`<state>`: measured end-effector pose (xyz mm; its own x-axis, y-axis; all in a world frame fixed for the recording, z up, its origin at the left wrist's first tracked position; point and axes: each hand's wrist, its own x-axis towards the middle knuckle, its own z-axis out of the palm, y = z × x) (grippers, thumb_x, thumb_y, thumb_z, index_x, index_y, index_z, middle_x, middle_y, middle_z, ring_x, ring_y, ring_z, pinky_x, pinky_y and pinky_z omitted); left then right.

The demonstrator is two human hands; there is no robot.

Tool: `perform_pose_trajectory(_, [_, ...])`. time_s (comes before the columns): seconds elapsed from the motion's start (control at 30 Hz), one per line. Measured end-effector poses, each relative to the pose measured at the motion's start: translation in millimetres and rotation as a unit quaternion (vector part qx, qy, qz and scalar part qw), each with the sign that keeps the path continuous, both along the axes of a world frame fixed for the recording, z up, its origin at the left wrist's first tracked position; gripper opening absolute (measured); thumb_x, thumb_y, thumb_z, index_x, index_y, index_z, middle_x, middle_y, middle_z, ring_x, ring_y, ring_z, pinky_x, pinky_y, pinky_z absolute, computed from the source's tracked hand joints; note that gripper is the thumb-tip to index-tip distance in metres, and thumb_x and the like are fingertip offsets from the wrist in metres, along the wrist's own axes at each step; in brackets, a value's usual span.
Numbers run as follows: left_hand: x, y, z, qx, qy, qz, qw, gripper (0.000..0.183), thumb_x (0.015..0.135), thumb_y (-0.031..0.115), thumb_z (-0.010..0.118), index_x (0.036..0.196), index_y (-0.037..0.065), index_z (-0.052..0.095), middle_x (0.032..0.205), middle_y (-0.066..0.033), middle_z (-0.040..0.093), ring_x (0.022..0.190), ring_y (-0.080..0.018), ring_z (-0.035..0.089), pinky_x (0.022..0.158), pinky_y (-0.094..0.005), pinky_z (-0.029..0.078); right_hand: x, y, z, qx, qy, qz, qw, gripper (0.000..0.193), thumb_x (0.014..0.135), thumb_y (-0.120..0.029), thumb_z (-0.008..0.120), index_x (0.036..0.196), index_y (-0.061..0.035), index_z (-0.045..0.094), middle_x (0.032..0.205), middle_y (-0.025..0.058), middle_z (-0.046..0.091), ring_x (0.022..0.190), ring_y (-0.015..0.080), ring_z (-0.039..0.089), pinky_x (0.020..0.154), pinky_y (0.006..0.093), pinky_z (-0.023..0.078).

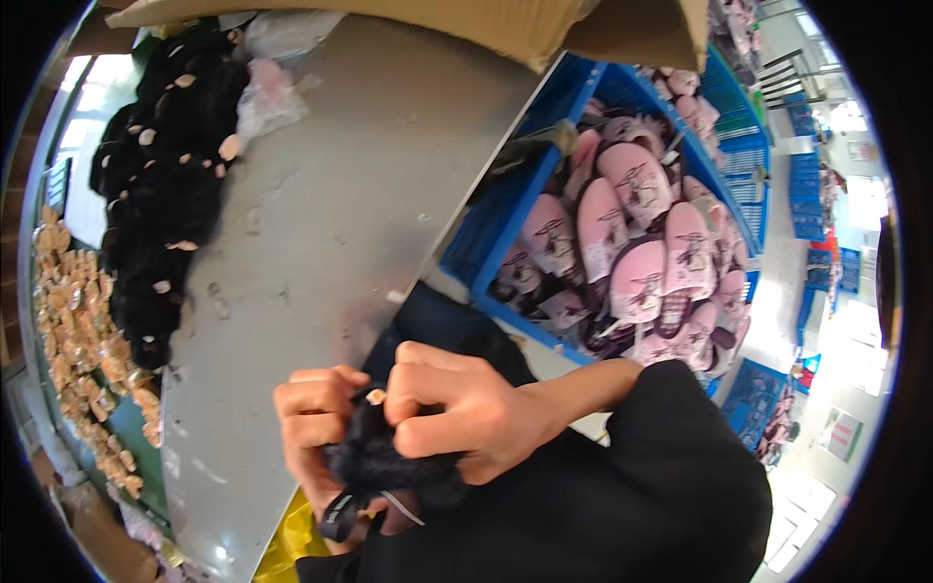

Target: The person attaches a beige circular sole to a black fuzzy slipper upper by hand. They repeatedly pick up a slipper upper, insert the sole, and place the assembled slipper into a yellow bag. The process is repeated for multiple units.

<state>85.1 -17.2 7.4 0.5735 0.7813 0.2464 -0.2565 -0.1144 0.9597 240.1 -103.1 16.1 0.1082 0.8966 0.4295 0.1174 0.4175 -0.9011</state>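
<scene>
Close to my body, both hands grip a black furry slipper. My left hand is closed on its left side, the fingers curled over the fur. On the other side my right hand pinches the fur with bent fingers. A small beige piece shows on the fur between the two hands. Below the left fingers a smooth dark part with pale print sticks out. Much of the slipper is hidden by my hands and my black sleeve.
A grey metal table lies ahead. Black furry items with small beige pieces are heaped at its far left. Many beige pieces lie beyond. On the right, a blue crate holds pink slippers. Cardboard overhangs the far edge.
</scene>
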Motion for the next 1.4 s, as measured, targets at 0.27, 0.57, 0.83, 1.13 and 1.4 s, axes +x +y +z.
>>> perform_pose_trajectory(0.27, [-12.9,3.1,-8.1,0.083,-0.034,0.031,0.996,0.025,0.085,0.0,0.072,0.084,0.007,0.048,0.089,-0.0086,0.049,0.078,-0.0221,0.052,0.075,-0.0422,0.058,-18.2,6.9,14.3,-0.014,0.087,0.005,0.996,0.032,0.057,0.004,0.068,0.086,-0.0039,0.056,0.091,0.0119,0.047,0.081,0.0331,0.049,0.068,0.0389,0.043])
perform_pose_trajectory(0.57, [-15.2,17.3,4.9,0.18,-0.022,0.093,0.979,0.029,0.088,0.021,0.072,0.083,0.007,0.047,0.074,-0.0064,0.052,0.07,-0.022,0.051,0.064,-0.0369,0.049,-23.9,20.8,30.4,-0.054,0.194,0.04,0.979,0.023,0.076,0.001,0.075,0.085,-0.0015,0.054,0.09,0.0128,0.046,0.078,0.0293,0.049,0.068,0.0346,0.042])
perform_pose_trajectory(0.83, [-30.2,14.2,40.5,0.176,0.135,0.088,0.971,0.038,0.076,0.021,0.084,0.078,0.005,0.05,0.079,-0.0077,0.049,0.068,-0.0212,0.046,0.063,-0.0353,0.041,-12.4,28.4,22.7,-0.24,0.41,0.247,0.845,0.024,0.093,-0.012,0.076,0.098,-0.0052,0.054,0.092,0.001,0.05,0.084,0.0093,0.049,0.071,0.0275,0.04])
perform_pose_trajectory(1.13, [-18.6,13.9,26.4,0.185,0.15,0.106,0.965,0.03,0.062,0.003,0.077,0.083,0.004,0.056,0.087,-0.009,0.049,0.078,-0.0259,0.048,0.073,-0.0395,0.047,-14.4,29.8,23.1,-0.147,0.268,0.048,0.951,0.022,0.083,0.001,0.073,0.088,-0.0041,0.052,0.089,0.0074,0.044,0.079,0.0195,0.043,0.072,0.0295,0.039])
perform_pose_trajectory(1.4, [-13.0,11.1,18.0,0.2,0.225,0.217,0.929,0.026,0.064,-0.004,0.072,0.084,0.002,0.056,0.09,-0.0128,0.056,0.082,-0.0289,0.055,0.075,-0.0383,0.048,-39.3,49.5,3.4,-0.057,0.121,-0.132,0.982,0.017,0.078,0.004,0.073,0.089,-0.0015,0.061,0.091,0.0102,0.056,0.075,0.019,0.053,0.065,0.0274,0.043])
